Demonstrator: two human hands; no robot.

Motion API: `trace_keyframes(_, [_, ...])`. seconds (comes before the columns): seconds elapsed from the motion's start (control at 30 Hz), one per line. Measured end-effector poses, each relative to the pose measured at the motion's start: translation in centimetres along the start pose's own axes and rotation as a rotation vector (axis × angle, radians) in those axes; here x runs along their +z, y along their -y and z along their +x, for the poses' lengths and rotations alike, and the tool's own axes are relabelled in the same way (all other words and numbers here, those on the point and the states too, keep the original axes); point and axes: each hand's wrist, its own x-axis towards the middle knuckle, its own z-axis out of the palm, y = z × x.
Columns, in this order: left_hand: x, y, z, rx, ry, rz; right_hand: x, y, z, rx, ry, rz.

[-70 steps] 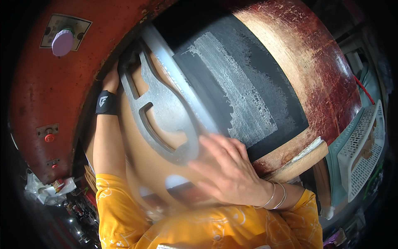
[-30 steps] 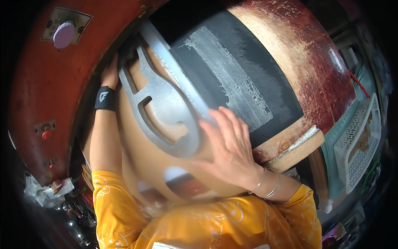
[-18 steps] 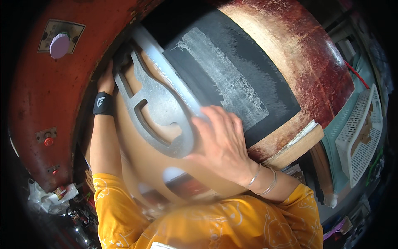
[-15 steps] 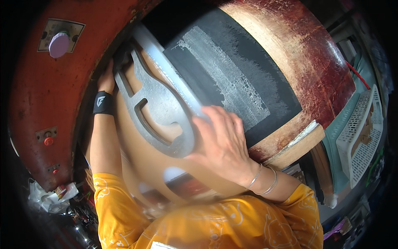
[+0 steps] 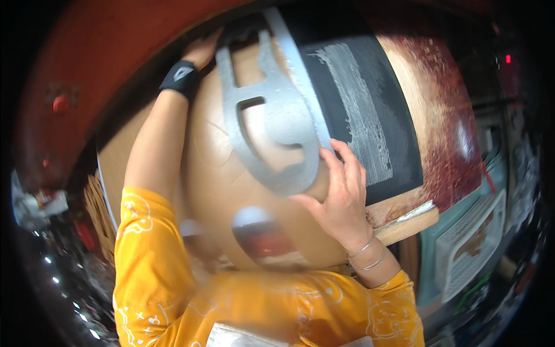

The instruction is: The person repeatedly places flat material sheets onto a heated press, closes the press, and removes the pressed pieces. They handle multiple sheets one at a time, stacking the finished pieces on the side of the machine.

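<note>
A thick silver metal plate [image 5: 289,115] with curved cutouts, like a cutting die, lies on a brown sheet [image 5: 214,165] with rounded openings. Along its right side runs a straight pale metal edge [image 5: 306,87]. My left hand [image 5: 203,51], below a black wristband, reaches to the plate's far end; its fingers are hidden beside the dark part there. My right hand [image 5: 342,194] is at the near right, fingers spread. Its fingertips touch near the metal edge, and the thumb lies on the brown sheet just below the plate's rounded end.
A black board [image 5: 396,139] with a worn grey strip lies right of the plate, over a scuffed red-brown surface [image 5: 451,115]. A wooden strip [image 5: 407,225] juts out near my right wrist. A white perforated basket [image 5: 471,248] stands lower right; a red machine body [image 5: 87,75] rises at left.
The whole view has shifted, so the plate, sheet and board sit further right and more upright. My right hand's fingers stay by the plate's near end, with the thumb now more stretched out.
</note>
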Motion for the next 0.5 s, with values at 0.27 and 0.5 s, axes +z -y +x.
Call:
trace_keyframes(0.27, [1.8,-3.1,1.9,-0.033,-0.163,-0.657,0.5,0.3,-0.1,0.017,0.034,-0.026])
trace_keyframes(0.5, [2.4,-5.2,3.7,-0.019,-0.496,-0.748,1.1,0.0,-0.4,-0.031,-0.023,-0.062])
